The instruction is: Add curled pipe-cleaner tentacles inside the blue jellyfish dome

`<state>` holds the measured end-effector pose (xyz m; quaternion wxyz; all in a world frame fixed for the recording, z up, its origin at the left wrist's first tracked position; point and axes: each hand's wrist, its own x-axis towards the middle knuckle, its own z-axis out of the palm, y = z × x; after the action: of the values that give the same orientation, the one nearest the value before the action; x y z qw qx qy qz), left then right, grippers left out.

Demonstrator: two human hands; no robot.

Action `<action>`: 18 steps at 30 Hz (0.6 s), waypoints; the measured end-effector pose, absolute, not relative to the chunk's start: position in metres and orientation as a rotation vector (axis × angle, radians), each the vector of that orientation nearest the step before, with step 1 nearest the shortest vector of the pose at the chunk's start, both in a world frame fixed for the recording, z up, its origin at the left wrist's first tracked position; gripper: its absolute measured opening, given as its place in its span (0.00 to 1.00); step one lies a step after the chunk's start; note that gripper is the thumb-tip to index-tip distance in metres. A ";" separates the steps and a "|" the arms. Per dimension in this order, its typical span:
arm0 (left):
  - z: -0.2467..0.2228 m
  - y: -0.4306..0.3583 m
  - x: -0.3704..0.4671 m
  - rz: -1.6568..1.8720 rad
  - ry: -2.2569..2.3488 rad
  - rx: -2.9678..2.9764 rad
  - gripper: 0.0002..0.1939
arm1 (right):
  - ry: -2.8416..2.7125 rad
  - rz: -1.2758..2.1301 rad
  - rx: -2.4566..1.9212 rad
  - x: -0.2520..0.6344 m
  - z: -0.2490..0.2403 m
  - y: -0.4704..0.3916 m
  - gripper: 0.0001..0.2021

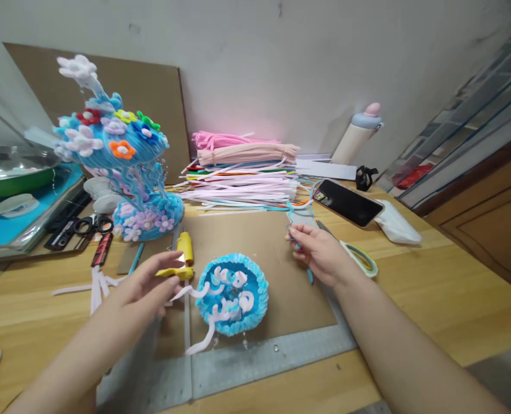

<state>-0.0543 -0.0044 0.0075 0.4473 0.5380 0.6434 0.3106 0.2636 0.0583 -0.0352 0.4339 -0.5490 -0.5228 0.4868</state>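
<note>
My left hand (147, 284) is beside a yellow glue gun (185, 248), its fingers apart around the handle end. Whether they touch it is hard to tell. My right hand (320, 253) pinches a thin blue wire-like piece (297, 246), mostly hidden by the fingers. Between the hands lies a round blue fuzzy piece (262, 287) with a ruffled rim. White and pale blue curled bits sit inside it, and two white pipe-cleaner strands (201, 345) trail out leftward. Clear beads (245, 344) show at its lower edge. A short blue stick (310, 276) lies below my right hand.
A tall blue flower-covered pipe-cleaner model (113, 144) stands at back left, near black scissors (94, 225). Bundled pipe cleaners (247, 155) are stacked along the wall. On the right are a phone (348, 202), a tape roll (361, 259), a white packet (397, 223) and a bottle (357, 135).
</note>
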 end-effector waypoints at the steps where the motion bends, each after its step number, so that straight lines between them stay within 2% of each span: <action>1: 0.008 -0.002 -0.060 0.754 1.643 1.393 0.29 | -1.229 1.294 -1.311 0.264 -0.032 0.057 0.16; 5: 0.005 0.010 -0.077 0.713 1.983 1.810 0.23 | -0.984 1.527 -1.132 0.260 -0.023 0.051 0.18; 9: -0.007 0.017 -0.089 0.327 2.080 2.190 0.17 | -0.805 1.604 -1.010 0.270 -0.015 0.051 0.15; 13: -0.019 0.022 -0.095 0.010 2.080 2.242 0.16 | -0.670 1.450 -0.864 0.296 -0.007 0.060 0.10; 18: -0.017 0.026 -0.095 -0.031 2.082 2.207 0.13 | -0.610 1.166 -0.746 0.316 -0.006 0.068 0.05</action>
<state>-0.0955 0.0258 -0.0171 0.0536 0.7263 0.6852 -0.0101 0.3160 0.0676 -0.0058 0.7275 -0.3383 -0.2766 0.5289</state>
